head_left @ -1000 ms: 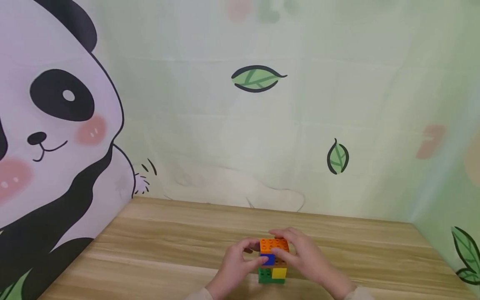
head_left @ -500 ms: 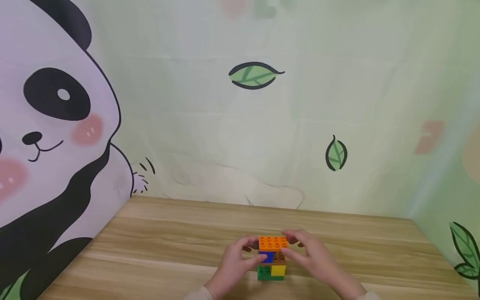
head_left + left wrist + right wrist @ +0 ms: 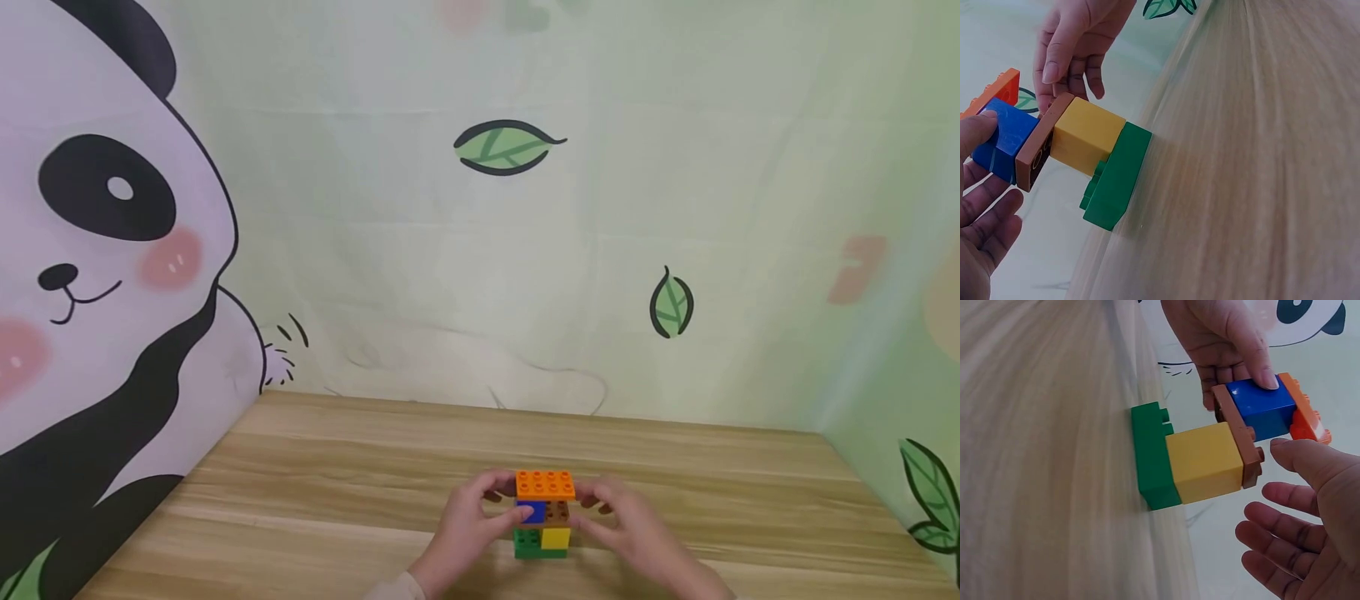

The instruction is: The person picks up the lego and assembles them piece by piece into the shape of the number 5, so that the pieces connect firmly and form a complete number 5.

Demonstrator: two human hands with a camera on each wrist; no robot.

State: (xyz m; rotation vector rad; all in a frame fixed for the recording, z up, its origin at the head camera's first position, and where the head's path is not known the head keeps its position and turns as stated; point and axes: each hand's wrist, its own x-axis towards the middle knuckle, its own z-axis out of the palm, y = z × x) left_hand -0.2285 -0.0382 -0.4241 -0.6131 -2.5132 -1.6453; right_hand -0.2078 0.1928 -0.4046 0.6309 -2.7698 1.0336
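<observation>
A stack of toy building blocks stands on the wooden table. Its base is a green block [image 3: 540, 553], with a yellow block [image 3: 556, 538] on the right half. A thin brown block [image 3: 1235, 434] lies across the yellow one and overhangs to the left. On that overhanging side sits a blue block [image 3: 1009, 131], topped by a flat orange block [image 3: 545, 485]. My left hand [image 3: 474, 515] pinches the blue block, thumb on its near face. Beside the stack, my right hand [image 3: 633, 527] has its fingers spread loosely and holds nothing; its thumb tip is close to the brown block.
The wooden tabletop [image 3: 360, 467] extends around the stack. Behind it hangs a pale green backdrop [image 3: 375, 250] printed with leaves, and a large panda [image 3: 202, 350] covers the left side.
My right hand has let go of the orange block and drawn back to the right. My left hand keeps its hold on the blue block. The view has shifted slightly.
</observation>
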